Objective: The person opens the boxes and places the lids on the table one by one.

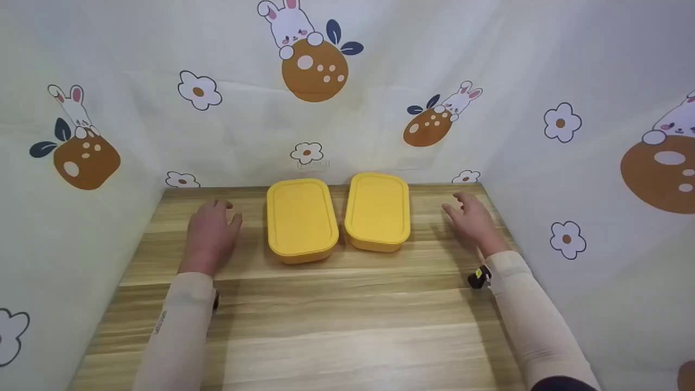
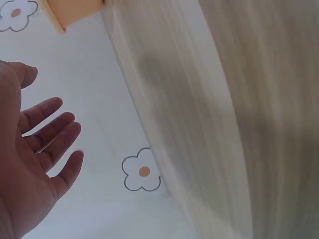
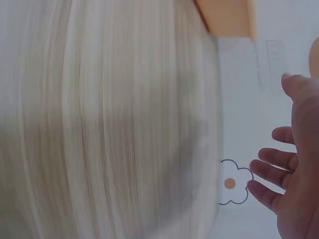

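Note:
Two yellow lidded containers stand side by side at the back of the wooden table, a narrow gap between them: a left container (image 1: 302, 218) and a right container (image 1: 378, 210). To the left of the pair is my left hand (image 1: 213, 231), its fingers loosely bent and touching neither container. My right hand (image 1: 470, 218) is off to the right of the pair, thumb and fingers apart, with nothing in it. Both wrist views show empty palms, the left hand (image 2: 35, 144) and the right hand (image 3: 294, 154), with a container's corner at the top edge.
A pale curtain (image 1: 244, 130) printed with rabbits, oranges and flowers encloses the table (image 1: 347, 315) at the back and both sides. A small black device (image 1: 479, 277) is strapped at the right wrist. Bare wood lies in front of the containers.

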The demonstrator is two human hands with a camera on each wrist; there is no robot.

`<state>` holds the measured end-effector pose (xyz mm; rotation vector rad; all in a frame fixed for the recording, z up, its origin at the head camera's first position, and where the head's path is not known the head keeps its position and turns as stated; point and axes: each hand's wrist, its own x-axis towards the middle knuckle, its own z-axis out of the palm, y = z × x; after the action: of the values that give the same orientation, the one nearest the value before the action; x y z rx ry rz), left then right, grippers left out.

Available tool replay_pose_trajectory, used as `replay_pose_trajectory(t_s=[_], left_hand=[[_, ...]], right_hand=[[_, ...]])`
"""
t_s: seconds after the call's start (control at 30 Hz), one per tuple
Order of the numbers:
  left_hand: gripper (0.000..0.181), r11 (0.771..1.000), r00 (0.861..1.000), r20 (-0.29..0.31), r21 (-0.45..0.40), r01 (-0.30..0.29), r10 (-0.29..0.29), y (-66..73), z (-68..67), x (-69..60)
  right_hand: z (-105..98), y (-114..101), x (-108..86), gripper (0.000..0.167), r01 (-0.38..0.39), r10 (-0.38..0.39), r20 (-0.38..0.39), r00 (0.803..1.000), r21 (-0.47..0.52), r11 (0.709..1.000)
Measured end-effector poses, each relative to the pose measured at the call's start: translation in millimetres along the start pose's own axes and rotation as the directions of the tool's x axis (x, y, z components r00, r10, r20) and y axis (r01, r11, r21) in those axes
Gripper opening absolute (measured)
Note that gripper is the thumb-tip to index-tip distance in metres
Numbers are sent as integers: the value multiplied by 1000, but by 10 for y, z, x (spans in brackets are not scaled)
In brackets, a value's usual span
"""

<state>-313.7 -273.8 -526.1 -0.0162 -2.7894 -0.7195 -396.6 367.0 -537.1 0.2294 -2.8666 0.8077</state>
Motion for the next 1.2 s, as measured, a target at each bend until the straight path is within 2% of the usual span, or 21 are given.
replay_pose_trajectory(t_s=[0.1,0.27,0.4,0.7,1.0,1.2], left_hand=[[43,999,1000,10,-54,0,0,76,-2,-27],[40,987,999,32,-158,15,-10,273,13,-39],[34,979,999,45,-205,9,0,443,97,14],[30,972,994,101,-232,-19,44,831,241,123],[28,973,991,113,-225,-46,73,1022,334,158],[27,968,986,134,-243,-63,97,1193,402,208]], right_hand=[[25,-52,-12,59,-30,32,-13,999,134,991],[67,-175,-6,54,-72,76,-12,997,221,973],[99,-286,20,53,-96,101,-3,995,273,957],[138,-423,86,54,-134,129,36,991,310,941],[192,-516,157,50,-107,107,18,994,317,942],[196,-582,173,51,-120,113,40,993,291,949]])
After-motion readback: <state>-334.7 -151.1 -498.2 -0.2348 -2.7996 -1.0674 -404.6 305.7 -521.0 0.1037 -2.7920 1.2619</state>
